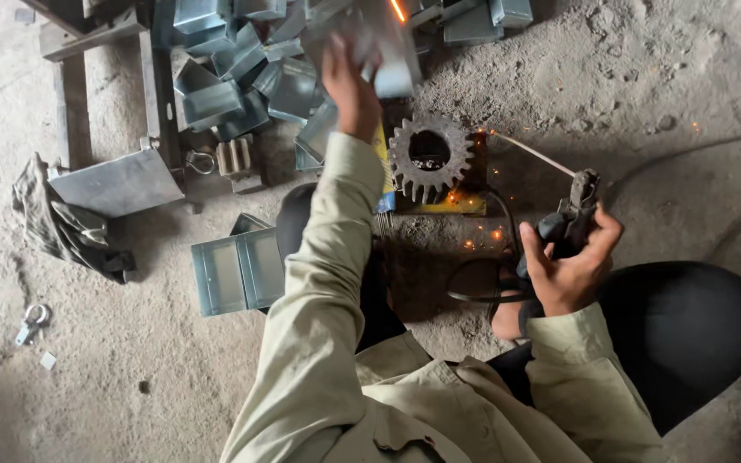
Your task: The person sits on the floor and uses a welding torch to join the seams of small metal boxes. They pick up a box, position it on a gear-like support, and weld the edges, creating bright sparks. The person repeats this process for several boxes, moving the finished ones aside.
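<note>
a person crouching on a dusty concrete floor (645,77) is welding small sheet-metal parts; the right hand (572,266) is clamped round the grip of an electrode holder (578,201), its thin welding rod (532,153) pointing up-left twd a large steel gear (430,156) lying flat on a yellow-edged block; sparks are scattering orange around the gear's base and to the right; the left hand (349,86), blurred w/ motion, is closed on a folded sheet-metal piece (379,47) glowing at one top edge, held just above and behind the gear, beside a heap of similar grey-blue metal brackets (233,77); one more open bracket (237,270) is lying near the left elbow, a crumpled rag (66,223) and a flat plate further left, a small shackle (32,319) at the edge; judging by the glowing edge and the rod lifted clear, the weld on this piece looks just finished and the piece is being shifted away from the gear; the next move prob. calls for setting the hot part down w/o touching the seam, then seating a fresh bracket squarely before the rod tip is brought back to the joint.
</note>
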